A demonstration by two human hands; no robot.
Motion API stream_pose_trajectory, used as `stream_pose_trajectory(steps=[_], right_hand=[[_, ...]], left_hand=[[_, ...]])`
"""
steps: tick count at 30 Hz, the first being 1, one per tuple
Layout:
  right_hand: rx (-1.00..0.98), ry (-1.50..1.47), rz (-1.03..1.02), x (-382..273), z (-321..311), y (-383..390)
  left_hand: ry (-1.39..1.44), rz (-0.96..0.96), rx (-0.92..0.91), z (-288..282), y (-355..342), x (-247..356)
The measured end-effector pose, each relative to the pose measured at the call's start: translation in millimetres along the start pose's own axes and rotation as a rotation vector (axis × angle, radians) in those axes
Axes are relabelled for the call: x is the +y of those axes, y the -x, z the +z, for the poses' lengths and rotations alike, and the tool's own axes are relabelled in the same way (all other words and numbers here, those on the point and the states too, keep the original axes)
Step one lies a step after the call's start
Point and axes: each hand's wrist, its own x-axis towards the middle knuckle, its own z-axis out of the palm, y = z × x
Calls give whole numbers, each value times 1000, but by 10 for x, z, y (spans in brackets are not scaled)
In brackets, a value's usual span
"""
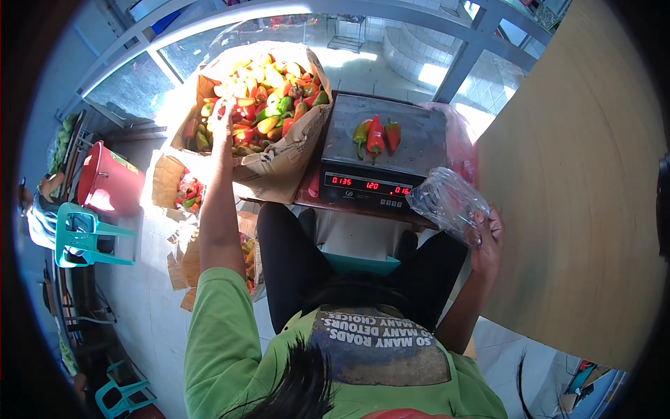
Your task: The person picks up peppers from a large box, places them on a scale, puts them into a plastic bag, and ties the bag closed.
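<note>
My left hand [222, 120] reaches into a large cardboard box [269, 173] and touches the heaped red, green and orange peppers [269, 91]. Strong sunlight washes out its fingers, so their grip is unclear. In my right hand [486, 236], a crumpled clear plastic bag [443, 199] is pinched beside the front right corner of a digital scale [342, 126]. Three peppers [375, 136] lie together on the scale's metal plate, the middle one red and the outer two partly green. Red digits glow on the scale's front panel.
A pink plastic bag [460, 143] hangs at the scale's right side. Smaller peppers fill a lower box [164, 183] at left. A wooden panel [579, 188] stands along my right. Farther left are a red bin [108, 178] and a green plastic chair [80, 236], with a person partly visible behind.
</note>
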Motion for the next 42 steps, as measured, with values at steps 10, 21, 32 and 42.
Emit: stream_pose_trajectory(steps=[10, 21, 32, 42], right_hand=[[-17, -6, 7, -8, 17, -7], [4, -22, 11, 4, -27, -4], [27, -41, 6, -20, -88, 21], [6, -32, 0, 12, -79, 4]], left_hand=[[-129, 655, 307, -140, -344, -15], [-1584, 341, 473, 347, 252, 295], [-1653, 332, 494, 178, -14, 21], [-366, -195, -42, -272, 68, -166]])
